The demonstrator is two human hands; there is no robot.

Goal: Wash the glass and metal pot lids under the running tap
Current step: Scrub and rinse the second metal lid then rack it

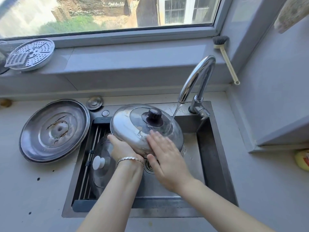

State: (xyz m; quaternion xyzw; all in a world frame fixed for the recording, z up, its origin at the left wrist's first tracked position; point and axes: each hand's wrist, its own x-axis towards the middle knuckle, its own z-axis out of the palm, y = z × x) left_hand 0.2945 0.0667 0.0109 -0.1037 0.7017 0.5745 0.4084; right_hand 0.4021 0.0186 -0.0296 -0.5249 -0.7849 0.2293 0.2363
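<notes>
Mid-wash: the left hand [122, 148] is gripping the domed metal lid [132, 129] under the running tap [197, 77], above the sink [207, 148]. The right hand [167, 158], fingers straight, is pressing its dome. The glass lid [105, 174] is lying at the sink's left, probably awaiting its wash.

The pale countertop [41, 190] bears a large upturned metal lid [54, 130] just left of the sink [215, 164], with a small metal disc [94, 102] behind it. In the sink lies a glass lid [103, 164], seemingly on a rod rack [90, 153].
</notes>
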